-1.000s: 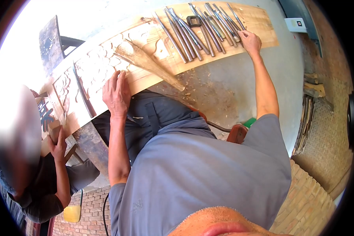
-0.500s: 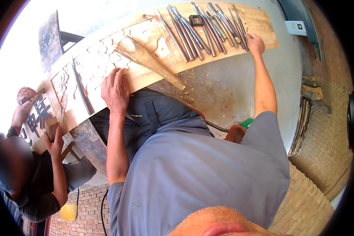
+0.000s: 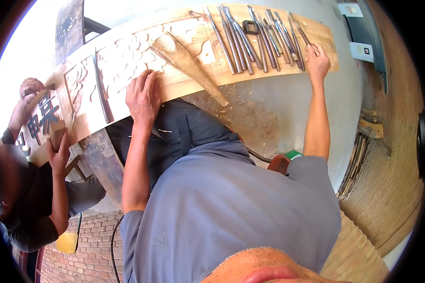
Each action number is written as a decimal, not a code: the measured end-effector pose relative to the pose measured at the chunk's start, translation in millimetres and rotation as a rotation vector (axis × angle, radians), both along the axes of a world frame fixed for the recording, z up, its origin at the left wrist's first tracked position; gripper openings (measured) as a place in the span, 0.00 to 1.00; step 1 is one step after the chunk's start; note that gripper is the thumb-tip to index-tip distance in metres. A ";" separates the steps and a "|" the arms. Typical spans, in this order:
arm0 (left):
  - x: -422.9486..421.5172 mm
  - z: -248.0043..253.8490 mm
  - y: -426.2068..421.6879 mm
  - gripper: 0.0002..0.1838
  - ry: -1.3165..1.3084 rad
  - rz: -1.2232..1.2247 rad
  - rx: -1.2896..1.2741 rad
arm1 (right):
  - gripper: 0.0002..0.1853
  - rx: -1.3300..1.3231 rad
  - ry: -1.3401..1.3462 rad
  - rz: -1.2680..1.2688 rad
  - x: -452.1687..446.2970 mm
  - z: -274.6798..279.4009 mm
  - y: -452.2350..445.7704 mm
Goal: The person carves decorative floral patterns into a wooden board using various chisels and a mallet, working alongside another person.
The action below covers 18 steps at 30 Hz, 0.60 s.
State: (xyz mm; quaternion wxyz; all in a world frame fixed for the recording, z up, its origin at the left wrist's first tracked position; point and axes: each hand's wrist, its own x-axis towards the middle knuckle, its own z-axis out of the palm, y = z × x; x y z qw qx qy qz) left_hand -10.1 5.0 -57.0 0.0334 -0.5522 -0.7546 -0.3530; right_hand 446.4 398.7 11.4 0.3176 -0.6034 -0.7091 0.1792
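In the head view, my right hand [image 3: 318, 61] pinches the handle end of the outermost chisel [image 3: 299, 29], whose blade points away over the board. Beside it, several more chisels [image 3: 233, 45] lie in a row, with a small dark square object [image 3: 250, 27] among them. My left hand [image 3: 145, 98] rests on the near edge of the carved wooden board [image 3: 177, 86], fingers laid over the wood and holding nothing visible. Between my hands a wooden mallet [image 3: 186, 66] lies slanted, its handle past the edge. Left of my left hand lies a single chisel [image 3: 100, 89].
At the left, a co-worker holds a tool and a wooden block [image 3: 56, 134] over a panel with dark carved characters [image 3: 43, 113]. Wood chips lie on the floor [image 3: 255, 111]. Stacked thin pieces [image 3: 354, 165] stand at the right.
My right hand has taken hold of the outermost chisel, which now lies at an angle apart from its neighbour. My left hand stays on the board edge. The whole view has shifted slightly.
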 end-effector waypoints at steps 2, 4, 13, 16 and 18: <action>0.6 0.6 0.3 0.14 0.006 0.006 -0.005 | 0.16 -0.070 0.100 0.118 -36.4 44.7 -43.9; 0.2 1.0 0.0 0.14 0.011 0.001 -0.001 | 0.16 -0.142 0.101 0.207 -57.5 79.1 -76.9; -1.6 -1.5 -2.0 0.17 0.011 -0.008 0.012 | 0.15 -0.310 -0.147 0.371 -75.0 110.7 -85.2; -2.4 -4.1 -2.2 0.18 0.002 -0.011 0.015 | 0.15 -0.383 -0.189 0.379 -80.2 119.3 -72.0; -2.2 -3.2 -3.1 0.18 0.007 -0.007 0.014 | 0.15 -0.432 -0.236 0.375 -88.1 130.1 -58.7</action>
